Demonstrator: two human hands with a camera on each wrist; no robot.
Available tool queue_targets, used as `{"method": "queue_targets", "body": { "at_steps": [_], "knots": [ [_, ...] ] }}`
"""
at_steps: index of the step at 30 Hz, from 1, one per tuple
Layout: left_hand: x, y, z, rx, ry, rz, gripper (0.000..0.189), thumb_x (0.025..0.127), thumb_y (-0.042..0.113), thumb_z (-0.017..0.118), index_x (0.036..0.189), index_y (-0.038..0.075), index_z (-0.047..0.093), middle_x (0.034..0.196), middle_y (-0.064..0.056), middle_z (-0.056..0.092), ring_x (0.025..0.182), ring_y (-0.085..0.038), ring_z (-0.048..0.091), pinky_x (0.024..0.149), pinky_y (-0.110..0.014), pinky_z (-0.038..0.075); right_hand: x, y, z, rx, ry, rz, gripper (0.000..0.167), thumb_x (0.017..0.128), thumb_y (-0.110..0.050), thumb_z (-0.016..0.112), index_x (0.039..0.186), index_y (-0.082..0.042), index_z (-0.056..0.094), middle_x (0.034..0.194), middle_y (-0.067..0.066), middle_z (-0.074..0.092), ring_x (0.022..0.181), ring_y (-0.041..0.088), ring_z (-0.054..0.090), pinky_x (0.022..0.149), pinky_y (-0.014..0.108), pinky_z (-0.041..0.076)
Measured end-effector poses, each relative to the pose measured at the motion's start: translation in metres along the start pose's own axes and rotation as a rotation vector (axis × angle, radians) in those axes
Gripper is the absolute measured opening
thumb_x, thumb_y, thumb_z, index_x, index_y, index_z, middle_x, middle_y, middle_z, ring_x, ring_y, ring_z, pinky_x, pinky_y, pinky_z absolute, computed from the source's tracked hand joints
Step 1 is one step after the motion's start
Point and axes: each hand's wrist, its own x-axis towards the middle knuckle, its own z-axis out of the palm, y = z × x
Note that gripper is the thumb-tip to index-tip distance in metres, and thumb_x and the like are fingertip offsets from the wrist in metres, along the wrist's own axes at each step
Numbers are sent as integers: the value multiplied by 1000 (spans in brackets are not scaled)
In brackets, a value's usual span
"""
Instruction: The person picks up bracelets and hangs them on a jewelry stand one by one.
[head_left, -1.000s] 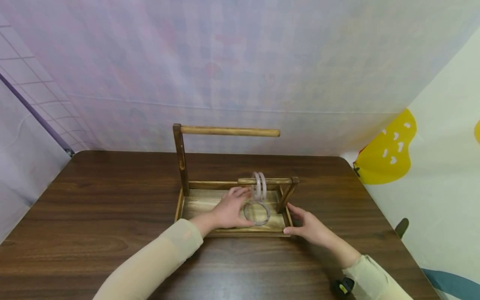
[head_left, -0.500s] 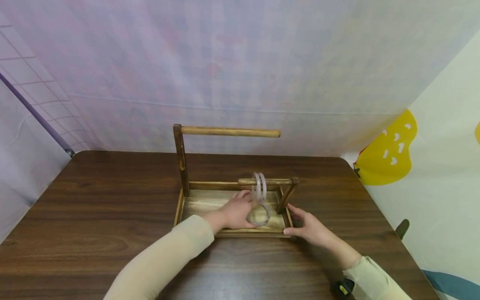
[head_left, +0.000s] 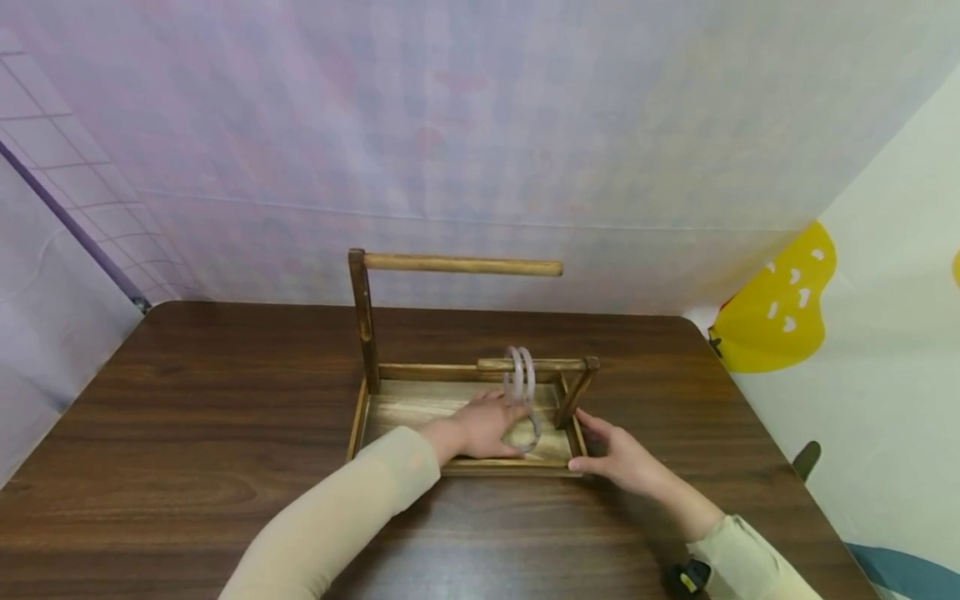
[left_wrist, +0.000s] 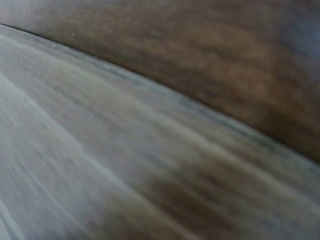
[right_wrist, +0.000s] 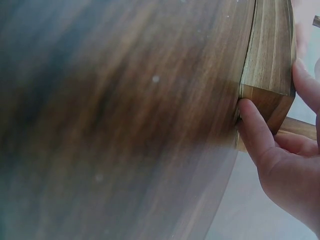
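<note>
Bracelet (head_left: 537,433), grey and mottled: lies in the low tray of a wooden stand (head_left: 510,469), toward the right end, below the short bar (head_left: 562,365), apparently flat on the boards. Left part covered by the left grip (head_left: 489,425), thumb toward the front, fingers toward the back, curved about it. Pinched or only spanned: cannot tell, with contact partly hidden from the head camera and absent from the blurred left wrist view.

Just changed: left grip farther right than a second ago, with much less of the bracelet showing; bracelet in about the same spot. Seems a step from reaching toward taking hold, with no sign of lifting.

Right grip (head_left: 618,458): closed about the stand's right end, thumb at the front corner, same place as before; probably steadies the stand.

Just above the left fingers, two paler bracelets (head_left: 530,375), side by side on the short bar. Higher, a longer bar (head_left: 463,264) on a tall post (head_left: 362,321). Beneath everything, a dark wooden worktop (head_left: 225,400); behind, pale checked cloth (head_left: 465,125).
</note>
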Motion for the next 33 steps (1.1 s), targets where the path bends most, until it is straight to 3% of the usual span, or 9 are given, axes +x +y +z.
{"method": "queue_targets", "body": {
  "at_steps": [5, 10, 18, 25, 33],
  "knots": [
    [1, -2, 0, 25, 34, 31, 61, 84, 48, 63, 136, 19, 48, 143, -4, 45, 135, -24, 38, 115, -42, 26, 0, -1, 0, 3, -4, -14, 80, 82, -22, 72, 138, 16, 29, 139, 34, 38, 115, 43, 52, 92, 49, 46],
    [-2, -6, -1, 15, 59, 44, 63, 84, 44, 63, 138, 16, 46, 138, -9, 49, 128, -22, 45, 116, -40, 24, -1, -2, 0, -1, -4, -26, 80, 81, -21, 72, 138, 16, 29, 138, 34, 39, 115, 42, 53, 91, 49, 47],
    [-9, -13, -3, -81, 128, 10, 61, 79, 41, 67, 134, 23, 50, 133, -10, 50, 118, -23, 48, 102, -33, 41, -1, -1, -1, -2, -3, -14, 81, 82, -23, 71, 139, 16, 28, 139, 34, 37, 116, 44, 51, 92, 49, 46],
    [-14, -18, -4, -128, 122, -32, 66, 76, 42, 68, 135, 21, 48, 125, -6, 52, 105, -20, 48, 84, -31, 50, -1, -1, 0, 3, -8, -5, 82, 82, -25, 71, 139, 15, 28, 141, 34, 35, 117, 45, 49, 91, 49, 46],
    [-17, -21, -6, -151, 123, -50, 75, 74, 39, 69, 142, 24, 41, 125, -6, 52, 108, -20, 48, 85, -32, 50, -1, -3, -1, 5, -14, -7, 81, 82, -23, 71, 139, 16, 28, 141, 34, 35, 117, 45, 50, 92, 49, 47]
  ]
}}
